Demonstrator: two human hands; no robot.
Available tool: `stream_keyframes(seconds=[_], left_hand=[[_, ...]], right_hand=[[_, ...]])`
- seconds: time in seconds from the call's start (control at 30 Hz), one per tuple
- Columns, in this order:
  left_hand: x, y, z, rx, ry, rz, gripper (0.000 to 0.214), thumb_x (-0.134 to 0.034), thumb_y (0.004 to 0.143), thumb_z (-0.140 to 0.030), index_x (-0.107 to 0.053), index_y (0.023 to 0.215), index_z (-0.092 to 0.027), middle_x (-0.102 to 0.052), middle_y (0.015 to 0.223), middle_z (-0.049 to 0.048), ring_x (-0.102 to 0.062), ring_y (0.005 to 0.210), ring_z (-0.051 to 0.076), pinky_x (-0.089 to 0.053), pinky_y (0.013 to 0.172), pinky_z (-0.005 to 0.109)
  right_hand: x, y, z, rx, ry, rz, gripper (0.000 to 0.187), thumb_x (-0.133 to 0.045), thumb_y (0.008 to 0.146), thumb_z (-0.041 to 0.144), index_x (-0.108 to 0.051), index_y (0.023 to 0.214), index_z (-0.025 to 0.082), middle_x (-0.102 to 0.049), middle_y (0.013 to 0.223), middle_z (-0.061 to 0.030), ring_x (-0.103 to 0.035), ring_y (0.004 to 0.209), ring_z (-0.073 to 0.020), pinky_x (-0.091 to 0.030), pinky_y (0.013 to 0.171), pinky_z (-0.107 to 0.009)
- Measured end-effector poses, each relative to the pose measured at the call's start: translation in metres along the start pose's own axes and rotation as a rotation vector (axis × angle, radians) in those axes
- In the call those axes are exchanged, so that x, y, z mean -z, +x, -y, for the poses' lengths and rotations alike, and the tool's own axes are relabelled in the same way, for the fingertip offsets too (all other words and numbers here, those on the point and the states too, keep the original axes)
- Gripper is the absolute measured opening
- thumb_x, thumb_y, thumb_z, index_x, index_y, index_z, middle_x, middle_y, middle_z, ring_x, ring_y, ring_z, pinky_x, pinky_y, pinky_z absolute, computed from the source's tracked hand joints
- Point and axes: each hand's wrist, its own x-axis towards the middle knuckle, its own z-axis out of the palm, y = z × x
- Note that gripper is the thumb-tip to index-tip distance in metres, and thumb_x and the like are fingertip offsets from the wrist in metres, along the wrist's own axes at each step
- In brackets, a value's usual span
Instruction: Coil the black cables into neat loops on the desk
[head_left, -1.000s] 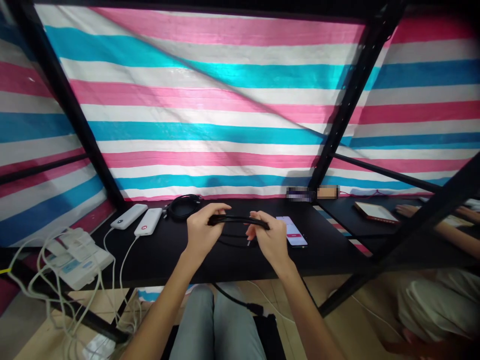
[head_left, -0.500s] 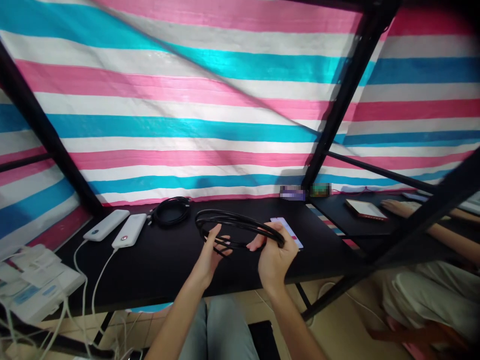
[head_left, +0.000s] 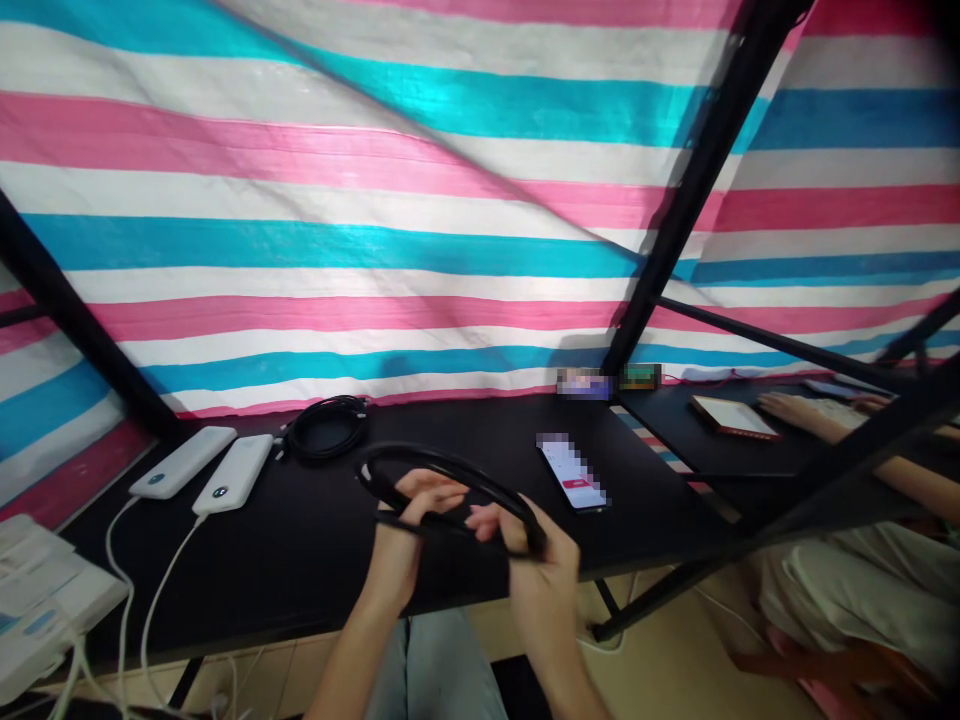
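Both of my hands hold a coiled black cable (head_left: 442,468) just above the front of the black table (head_left: 300,550). My left hand (head_left: 409,525) grips the coil's lower left part, fingers curled round the strands. My right hand (head_left: 536,570) is closed on the coil's right end. The loop arches between them, tilted up at the left.
A second coiled black cable (head_left: 326,428) lies at the table's back. Two white power banks (head_left: 199,470) with white leads sit at the left. A phone (head_left: 574,473) lies to the right. Black frame posts cross the view. Another person's arm (head_left: 847,435) rests by a tablet (head_left: 731,415).
My hands and the coil have come lower and nearer to me. The coil has tightened into a narrower loop. The view has swung left and down.
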Motion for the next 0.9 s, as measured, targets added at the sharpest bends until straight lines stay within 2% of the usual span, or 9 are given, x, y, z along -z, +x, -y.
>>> stream_keyframes(seconds=[0.07, 0.1, 0.17, 0.23, 0.33, 0.47, 0.57, 0.77, 0.9], left_hand=[[0.005, 0.001, -0.007, -0.138, 0.147, -0.060, 0.008, -0.057, 0.062, -0.015, -0.064, 0.066, -0.015, -0.068, 0.068, 0.0018, -0.063, 0.061, 0.014, -0.048, 0.057, 0.023], [0.006, 0.000, -0.009, -0.189, 0.221, -0.076, 0.008, -0.054, 0.062, -0.014, -0.063, 0.062, -0.016, -0.066, 0.062, 0.0009, -0.060, 0.054, 0.012, -0.045, 0.050, 0.021], [0.007, -0.004, -0.010, -0.247, 0.359, -0.058, 0.012, -0.048, 0.061, -0.012, -0.058, 0.056, -0.016, -0.059, 0.050, -0.0015, -0.052, 0.041, 0.010, -0.036, 0.040, 0.019], [0.006, -0.008, -0.007, -0.274, 0.455, -0.036, 0.015, -0.044, 0.058, -0.010, -0.055, 0.053, -0.016, -0.051, 0.042, -0.0041, -0.046, 0.036, 0.008, -0.032, 0.038, 0.018], [0.003, -0.013, -0.001, -0.299, 0.510, -0.038, 0.018, -0.039, 0.057, -0.009, -0.054, 0.051, -0.017, -0.049, 0.040, -0.0045, -0.043, 0.035, 0.007, -0.032, 0.039, 0.018], [0.002, -0.014, 0.000, -0.255, 0.511, 0.004, 0.019, -0.037, 0.053, -0.007, -0.053, 0.052, -0.017, -0.051, 0.042, -0.0045, -0.042, 0.036, 0.007, -0.031, 0.039, 0.018], [0.004, -0.013, -0.002, -0.232, 0.548, 0.037, 0.021, -0.035, 0.049, -0.004, -0.052, 0.050, -0.017, -0.052, 0.044, -0.0041, -0.044, 0.038, 0.008, -0.033, 0.042, 0.019], [0.010, -0.004, 0.003, -0.311, 0.686, 0.061, 0.023, -0.038, 0.056, -0.001, -0.053, 0.051, -0.018, -0.056, 0.050, -0.0026, -0.052, 0.048, 0.010, -0.039, 0.052, 0.021], [0.016, 0.016, 0.015, -0.251, 0.653, 0.030, 0.020, -0.043, 0.061, -0.005, -0.054, 0.050, -0.017, -0.055, 0.047, -0.0017, -0.051, 0.043, 0.010, -0.037, 0.047, 0.021]], right_hand=[[0.018, 0.001, 0.009, 0.046, -0.121, 0.013, 0.008, -0.061, 0.079, 0.027, -0.066, 0.076, 0.021, -0.065, 0.068, -0.0009, -0.062, 0.063, -0.0145, -0.052, 0.060, -0.024], [0.025, 0.001, 0.011, 0.060, -0.165, 0.026, 0.012, -0.063, 0.078, 0.026, -0.066, 0.089, 0.022, -0.064, 0.070, -0.0003, -0.062, 0.063, -0.0140, -0.052, 0.060, -0.024], [0.035, 0.002, 0.014, 0.092, -0.238, 0.076, 0.037, -0.067, 0.074, 0.024, -0.059, 0.110, 0.024, -0.063, 0.071, 0.0013, -0.061, 0.059, -0.0123, -0.052, 0.056, -0.022], [0.040, -0.001, 0.015, 0.131, -0.316, 0.141, 0.049, -0.070, 0.073, 0.026, -0.054, 0.119, 0.026, -0.063, 0.072, 0.0022, -0.056, 0.051, -0.0094, -0.050, 0.047, -0.019], [0.042, -0.010, 0.017, 0.251, -0.444, 0.233, 0.052, -0.071, 0.073, 0.029, -0.054, 0.122, 0.029, -0.064, 0.076, 0.0015, -0.052, 0.045, -0.0073, -0.046, 0.040, -0.017], [0.045, -0.013, 0.018, 0.437, -0.550, 0.238, 0.039, -0.060, 0.084, 0.024, -0.057, 0.123, 0.029, -0.065, 0.079, -0.0013, -0.060, 0.059, -0.0095, -0.048, 0.051, -0.017], [0.046, -0.006, 0.014, 0.460, -0.604, 0.219, 0.035, -0.052, 0.089, 0.023, -0.058, 0.123, 0.028, -0.064, 0.081, -0.0023, -0.060, 0.061, -0.0088, -0.047, 0.054, -0.017], [0.040, 0.015, 0.000, 0.467, -0.703, 0.251, 0.028, -0.046, 0.092, 0.025, -0.064, 0.114, 0.026, -0.066, 0.080, -0.0021, -0.061, 0.061, -0.0087, -0.045, 0.056, -0.017], [0.028, 0.037, -0.016, 0.478, -0.755, 0.302, 0.027, -0.042, 0.094, 0.028, -0.066, 0.108, 0.026, -0.067, 0.082, -0.0031, -0.064, 0.074, -0.0122, -0.046, 0.062, -0.017]])
